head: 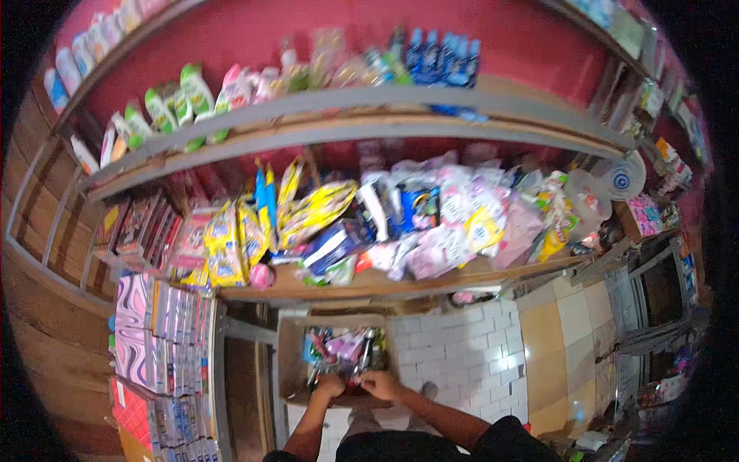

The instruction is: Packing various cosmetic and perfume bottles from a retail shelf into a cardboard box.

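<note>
A cardboard box (pixel 290 361) stands on the floor before me, holding a jumble of small packaged goods. Among them are a lilac packet (pixel 345 345) and a dark, long item (pixel 365 353). My left hand (pixel 330 386) reaches in over the near side of the box, its fingers mostly hidden. Beside it, my right hand (pixel 378 384) is bent at the near right part of the box, with fingertips close to something small and red. Blur hides whether either hand grips anything.
A wooden shelf (pixel 358 286) above the box carries yellow packets (pixel 225 242) and pink-white pouches (pixel 441 248). Higher up stand green-white bottles (pixel 196 92) and blue bottles (pixel 430 60). Stacked boxed goods (pixel 173 358) rise at left. White floor tiles (pixel 456 358) lie right of the box.
</note>
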### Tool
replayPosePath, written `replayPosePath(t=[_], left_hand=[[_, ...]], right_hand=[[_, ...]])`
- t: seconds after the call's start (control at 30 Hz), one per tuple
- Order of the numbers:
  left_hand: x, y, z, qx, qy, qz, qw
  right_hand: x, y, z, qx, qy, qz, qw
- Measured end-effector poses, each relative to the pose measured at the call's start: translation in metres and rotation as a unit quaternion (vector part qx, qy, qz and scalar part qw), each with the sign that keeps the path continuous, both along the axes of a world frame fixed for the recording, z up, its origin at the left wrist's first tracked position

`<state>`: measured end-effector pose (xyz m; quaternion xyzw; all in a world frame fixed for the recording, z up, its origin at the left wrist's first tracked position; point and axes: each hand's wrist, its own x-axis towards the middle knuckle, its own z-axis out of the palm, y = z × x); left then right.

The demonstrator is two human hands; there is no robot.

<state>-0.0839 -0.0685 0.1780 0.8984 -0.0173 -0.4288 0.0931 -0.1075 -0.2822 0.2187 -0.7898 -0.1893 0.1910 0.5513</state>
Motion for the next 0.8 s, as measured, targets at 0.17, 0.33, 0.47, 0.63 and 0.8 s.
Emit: replayPosePath(t=[0.17, 0.33, 0.47, 0.63, 0.8], left_hand=[[-0.019, -0.067, 0.05, -0.08, -0.064, 0.11, 0.989], [-0.011, -0.145, 0.055, -0.097, -0.149, 0.098, 0.979], [0.017, -0.187, 0.061, -0.079, -0.182, 0.013, 0.98], [0.025, -0.226, 0.141, -0.101, -0.222, 0.037, 0.969], [0.037, -0.261, 0.211, -0.25, -0.283, 0.05, 0.925]], right_hand=[[-0.016, -0.075, 0.047, -0.007, 0.0, -0.005, 1.0], [-0.016, -0.162, 0.053, 0.009, 0.008, -0.034, 0.999], [-0.011, -0.236, 0.066, 0.008, 0.018, -0.083, 0.996], [0.009, -0.301, 0.106, -0.012, -0.047, -0.187, 0.981], [0.031, -0.337, 0.165, 0.045, -0.056, -0.218, 0.973]])
